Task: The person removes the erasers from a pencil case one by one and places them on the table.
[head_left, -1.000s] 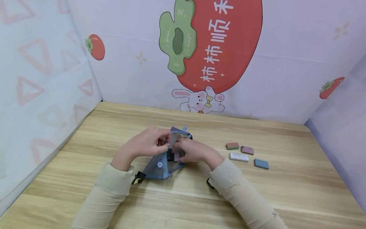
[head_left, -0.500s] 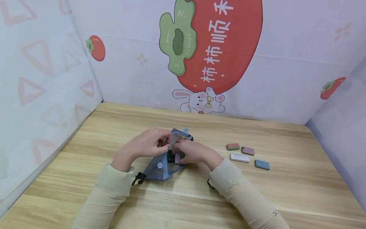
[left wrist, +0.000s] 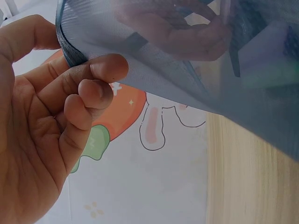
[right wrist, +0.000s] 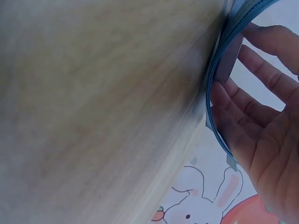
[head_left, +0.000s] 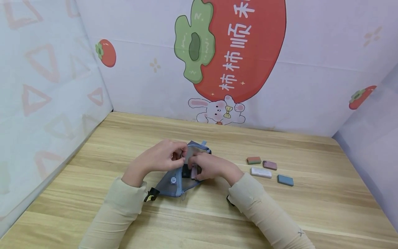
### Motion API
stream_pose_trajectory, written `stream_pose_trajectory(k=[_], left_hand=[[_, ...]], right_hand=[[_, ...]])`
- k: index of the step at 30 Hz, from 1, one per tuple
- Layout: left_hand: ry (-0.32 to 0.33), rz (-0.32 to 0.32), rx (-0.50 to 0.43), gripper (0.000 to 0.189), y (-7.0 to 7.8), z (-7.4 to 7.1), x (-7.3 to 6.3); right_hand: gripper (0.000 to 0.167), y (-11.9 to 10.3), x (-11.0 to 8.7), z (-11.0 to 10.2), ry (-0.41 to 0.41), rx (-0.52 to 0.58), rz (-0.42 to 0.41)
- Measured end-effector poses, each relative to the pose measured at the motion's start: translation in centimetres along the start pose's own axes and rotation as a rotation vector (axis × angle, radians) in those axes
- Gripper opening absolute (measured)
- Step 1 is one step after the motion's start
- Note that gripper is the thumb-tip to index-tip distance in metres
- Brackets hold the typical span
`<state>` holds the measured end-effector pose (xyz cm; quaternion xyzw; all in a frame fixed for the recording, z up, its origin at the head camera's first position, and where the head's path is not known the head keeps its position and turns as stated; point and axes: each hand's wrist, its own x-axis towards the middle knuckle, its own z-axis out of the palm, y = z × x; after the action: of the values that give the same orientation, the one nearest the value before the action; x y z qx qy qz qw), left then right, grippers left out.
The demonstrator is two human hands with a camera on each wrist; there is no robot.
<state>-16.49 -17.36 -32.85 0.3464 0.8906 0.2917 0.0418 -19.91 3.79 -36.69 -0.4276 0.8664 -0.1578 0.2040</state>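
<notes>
A blue mesh zip pouch (head_left: pixel 169 185) lies on the table with its mouth spread. My left hand (head_left: pixel 160 155) pinches the zippered edge between thumb and fingers, lifting it; the left wrist view shows the see-through mesh (left wrist: pixel 154 70) stretching away from that hand (left wrist: pixel 51 102). Inside the mouth, my right hand (head_left: pixel 212 164) has its fingers around a small pale purple block (head_left: pixel 194 172), seemingly an eraser. In the right wrist view the blue zipper edge (right wrist: pixel 212 88) partly covers this block (right wrist: pixel 230 60). A black item (head_left: pixel 186 171) sits beside it in the pouch.
Right of the pouch lie a red-and-green block (head_left: pixel 253 160), a purple block (head_left: pixel 269 165), a white block (head_left: pixel 261 172) and a blue block (head_left: pixel 285 180), all eraser-like. A printed backdrop (head_left: pixel 149 86) stands along the table's (head_left: pixel 311 207) back edge.
Both hands stay at the pouch, the left keeping its pinch on the edge. My right fingers shift slightly around the purple block. The loose blocks have not moved on the table.
</notes>
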Motion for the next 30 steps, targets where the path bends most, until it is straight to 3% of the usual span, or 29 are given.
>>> stream_pose_trajectory(k=[30], left_hand=[[-0.003,-0.014,0.007,0.004,0.0,0.22,0.02]], right_hand=[[0.028,-0.34,-0.71,-0.16,-0.008,0.027,-0.029]])
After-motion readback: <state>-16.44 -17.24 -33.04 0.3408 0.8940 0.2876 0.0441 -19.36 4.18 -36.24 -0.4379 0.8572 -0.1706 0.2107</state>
